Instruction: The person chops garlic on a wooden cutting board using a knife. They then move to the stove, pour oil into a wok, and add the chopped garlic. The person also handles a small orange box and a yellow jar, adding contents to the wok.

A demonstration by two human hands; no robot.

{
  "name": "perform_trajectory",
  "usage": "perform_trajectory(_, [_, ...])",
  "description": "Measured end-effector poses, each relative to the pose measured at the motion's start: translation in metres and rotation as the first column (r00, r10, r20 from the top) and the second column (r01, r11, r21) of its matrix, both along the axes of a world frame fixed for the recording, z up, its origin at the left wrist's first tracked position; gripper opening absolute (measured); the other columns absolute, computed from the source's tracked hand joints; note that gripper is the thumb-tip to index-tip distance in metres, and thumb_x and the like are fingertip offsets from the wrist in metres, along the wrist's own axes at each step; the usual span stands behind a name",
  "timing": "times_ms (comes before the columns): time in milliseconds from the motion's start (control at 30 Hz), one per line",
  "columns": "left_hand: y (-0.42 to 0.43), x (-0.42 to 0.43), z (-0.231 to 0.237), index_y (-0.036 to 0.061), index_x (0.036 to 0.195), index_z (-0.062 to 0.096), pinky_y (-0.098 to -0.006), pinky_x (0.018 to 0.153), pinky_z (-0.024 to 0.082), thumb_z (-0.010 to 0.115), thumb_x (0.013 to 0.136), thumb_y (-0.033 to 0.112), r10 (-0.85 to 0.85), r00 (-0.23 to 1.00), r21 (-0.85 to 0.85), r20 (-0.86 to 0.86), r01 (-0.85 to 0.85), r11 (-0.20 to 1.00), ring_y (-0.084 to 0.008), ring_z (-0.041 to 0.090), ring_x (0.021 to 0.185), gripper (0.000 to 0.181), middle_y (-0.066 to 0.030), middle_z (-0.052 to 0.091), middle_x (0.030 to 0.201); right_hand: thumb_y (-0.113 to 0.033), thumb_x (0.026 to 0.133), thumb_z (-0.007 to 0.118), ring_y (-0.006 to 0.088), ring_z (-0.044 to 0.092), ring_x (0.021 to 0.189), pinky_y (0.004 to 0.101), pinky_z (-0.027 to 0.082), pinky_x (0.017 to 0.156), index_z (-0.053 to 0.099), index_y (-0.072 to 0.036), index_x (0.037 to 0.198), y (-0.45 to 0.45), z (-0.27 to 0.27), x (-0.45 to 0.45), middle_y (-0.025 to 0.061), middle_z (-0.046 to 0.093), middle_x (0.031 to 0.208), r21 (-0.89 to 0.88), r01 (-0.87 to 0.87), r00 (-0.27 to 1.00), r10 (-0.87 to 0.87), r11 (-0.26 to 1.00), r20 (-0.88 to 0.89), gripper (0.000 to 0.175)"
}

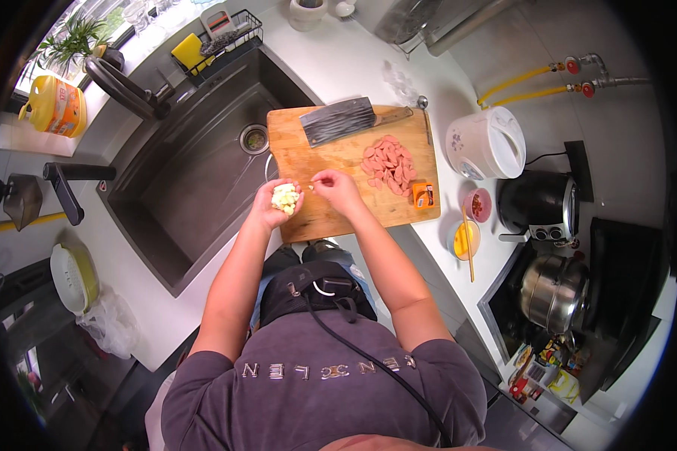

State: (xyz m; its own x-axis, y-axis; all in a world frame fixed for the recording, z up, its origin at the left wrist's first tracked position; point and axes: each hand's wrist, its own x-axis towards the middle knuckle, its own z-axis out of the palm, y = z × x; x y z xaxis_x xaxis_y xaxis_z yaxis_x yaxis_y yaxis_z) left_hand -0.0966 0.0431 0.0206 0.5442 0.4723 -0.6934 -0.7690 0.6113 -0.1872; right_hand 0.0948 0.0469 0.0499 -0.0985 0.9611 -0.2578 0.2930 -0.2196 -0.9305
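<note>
Pale yellow-white pieces, which look like garlic (285, 197), lie heaped in the cupped palm of my left hand (266, 209), over the cutting board's left edge. My right hand (339, 193) is just to the right, above the wooden cutting board (321, 220). Its fingers are bent together, with a tiny pale bit at the fingertips. Beyond my hands, a cleaver (341, 121) lies flat across the top of the board, handle to the right. Pink sliced sausage (391, 165) is piled on the right half, beside a small orange package (423, 195).
A dark sink (192, 169) with a black faucet (118, 87) adjoins the board on the left. On the right counter stand a pink bowl (478, 204), a bowl of yellow liquid (466, 240) with chopsticks across it, a white lidded container (485, 142) and a steel pot (553, 293).
</note>
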Motion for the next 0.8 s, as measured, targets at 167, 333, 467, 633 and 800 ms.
perform_trajectory(167, [0.001, 0.006, -0.011, 0.0067, 0.09, 0.059, -0.0393, 0.069, 0.055, 0.051, 0.088, 0.019, -0.074, 0.997, 0.09, -0.014, 0.075, 0.993, -0.0247, 0.065, 0.079, 0.015, -0.0092, 0.065, 0.086, -0.015, 0.078, 0.065, 0.0264, 0.062, 0.082, 0.0353, 0.05, 0.072, 0.065, -0.006, 0.091, -0.012, 0.041, -0.045, 0.0106, 0.063, 0.086, 0.301, -0.349, 0.862, 0.179, 0.887, 0.474, 0.016])
perform_trajectory(333, [0.005, -0.004, -0.025, 0.0074, 0.09, 0.059, -0.0388, 0.067, 0.054, 0.049, 0.089, 0.02, -0.089, 0.96, 0.112, 0.266, 0.061, 0.992, -0.0233, 0.064, 0.075, 0.016, -0.0085, 0.064, 0.085, -0.019, 0.077, 0.066, 0.0284, 0.059, 0.087, 0.0396, 0.047, 0.076, 0.067, -0.009, 0.084, -0.016, 0.054, -0.049, 0.0076, 0.061, 0.084, 0.381, -0.447, 0.779, 0.143, 0.809, 0.61, 0.011])
perform_trajectory(467, [0.003, 0.001, -0.009, 0.0064, 0.089, 0.058, -0.0372, 0.067, 0.055, 0.05, 0.088, 0.018, -0.105, 0.99, 0.106, 0.089, 0.095, 0.99, -0.0228, 0.063, 0.075, 0.015, -0.0088, 0.064, 0.085, -0.019, 0.078, 0.066, 0.0276, 0.057, 0.091, 0.0389, 0.045, 0.08, 0.069, -0.01, 0.084, -0.015, 0.058, -0.043, 0.0066, 0.062, 0.085, 0.343, -0.432, 0.779, 0.154, 0.834, 0.607, 0.011])
perform_trajectory(633, [0.004, -0.001, 0.01, 0.0042, 0.087, 0.057, -0.0381, 0.071, 0.055, 0.051, 0.087, 0.015, -0.046, 0.998, 0.023, 0.051, 0.045, 0.999, -0.0232, 0.063, 0.077, 0.013, -0.0099, 0.064, 0.085, -0.019, 0.08, 0.065, 0.0287, 0.059, 0.09, 0.0381, 0.047, 0.08, 0.069, -0.007, 0.085, -0.006, 0.047, -0.025, 0.0067, 0.065, 0.089, 0.314, -0.182, 0.911, 0.04, 0.932, 0.41, 0.013])
perform_trajectory(800, [0.004, -0.012, 0.009, 0.0037, 0.086, 0.057, -0.0381, 0.073, 0.056, 0.051, 0.086, 0.014, -0.056, 0.997, 0.063, 0.06, 0.053, 0.997, -0.0234, 0.062, 0.078, 0.012, -0.0101, 0.063, 0.085, -0.021, 0.08, 0.065, 0.0302, 0.062, 0.085, 0.0391, 0.05, 0.072, 0.067, -0.006, 0.091, -0.006, 0.015, 0.025, 0.0111, 0.064, 0.09, 0.034, -0.239, 0.635, 0.13, 0.97, 0.761, 0.018])
